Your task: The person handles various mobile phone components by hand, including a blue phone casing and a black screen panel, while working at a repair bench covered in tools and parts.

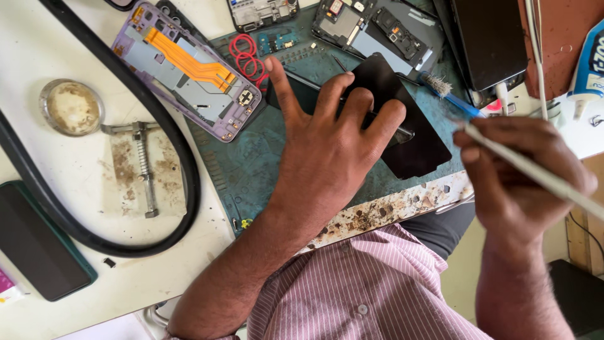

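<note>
- Pressing down with spread fingers, the left hand (327, 145) pins a black phone (352, 104) flat on the green mat (251, 170) in the upper middle of the frame; the hand is wide and flat, not gripping.
- A thin black panel (418, 148) lies partly under the fingertips and juts toward the right, its lower corner near the tabletop edge (402, 204).
- The right hand (516, 182), at right of frame, is closed around a white rod-like tool (535, 173) that slants up-left, its tip just beside the panel's right edge.
- Judged by looks, the panel is light, stiff, glossy and brittle, likely slippery on the mat; it probably cracks if bent or levered hard.
- Holding it by the long edges or flat under the palm seems safest, away from the corners.
- Nearby: a purple phone frame (189, 69) at upper left, a blue brush (450, 94) just above the panel, red wire coils (246, 55), and a small round dish (71, 107) at far left.
</note>
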